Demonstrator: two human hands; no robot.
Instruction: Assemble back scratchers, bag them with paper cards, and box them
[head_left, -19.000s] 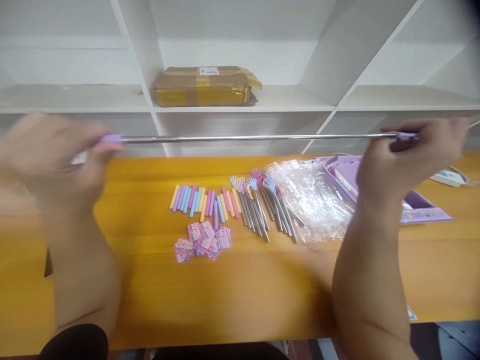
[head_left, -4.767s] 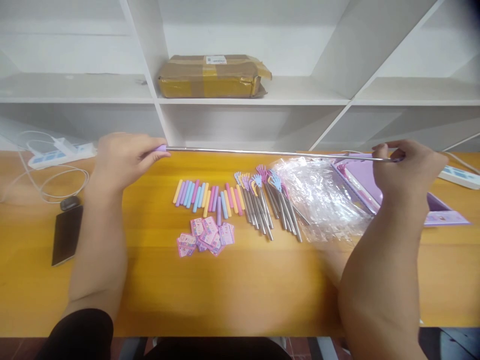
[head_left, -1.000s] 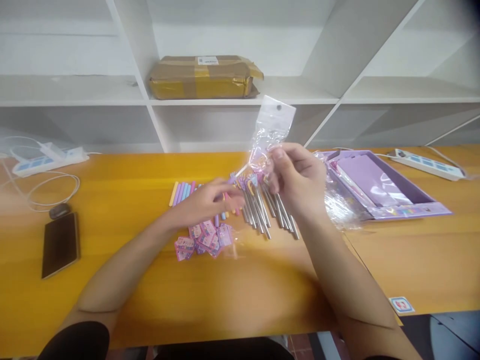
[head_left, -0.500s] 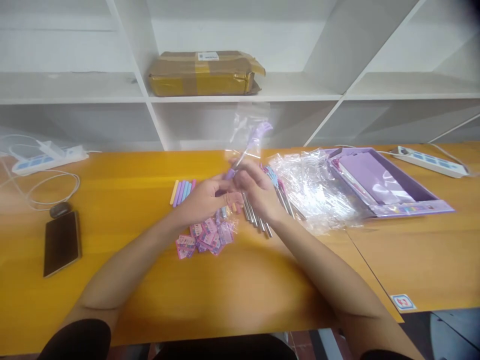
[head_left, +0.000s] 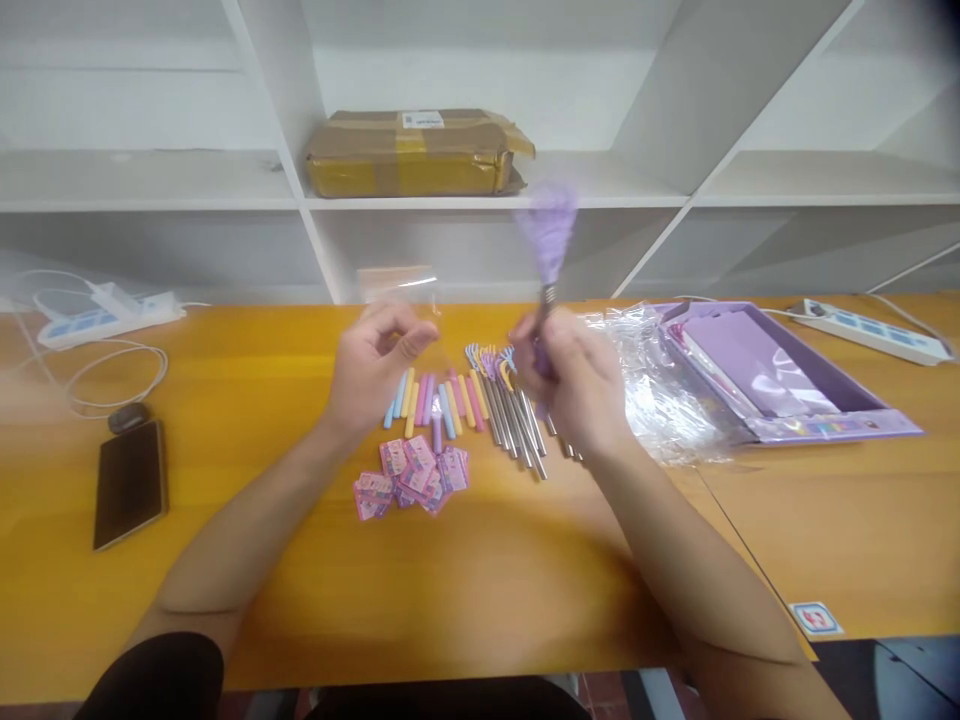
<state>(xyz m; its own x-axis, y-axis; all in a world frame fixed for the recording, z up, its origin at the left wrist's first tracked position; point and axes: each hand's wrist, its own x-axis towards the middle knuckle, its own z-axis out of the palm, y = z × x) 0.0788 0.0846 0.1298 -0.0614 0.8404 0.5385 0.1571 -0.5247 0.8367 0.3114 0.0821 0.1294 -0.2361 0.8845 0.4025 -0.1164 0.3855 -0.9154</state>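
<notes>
My right hand [head_left: 574,375] is closed round the lower part of a purple back scratcher [head_left: 551,235], its metal rod upright and its claw-like head on top, blurred by motion. My left hand [head_left: 379,365], to its left, pinches a clear plastic bag [head_left: 401,285] that spreads out above the fingers. Below and between the hands lie several metal-rod back scratchers [head_left: 514,410] with coloured heads. Beside them is a row of pastel sticks [head_left: 450,405] in blue, yellow, pink and purple. Nearer to me lies a loose pile of pink printed cards [head_left: 416,475].
Crumpled clear plastic bags [head_left: 664,400] lie right of my right hand, against an open purple box [head_left: 787,370]. A phone [head_left: 131,485] and a power strip [head_left: 112,318] are at left, another power strip [head_left: 874,330] at right. A taped carton [head_left: 412,155] sits on the shelf behind.
My hands have moved apart. The purple back scratcher is now out of the clear bag, raised in my right hand, while the bag has gone left with my left hand.
</notes>
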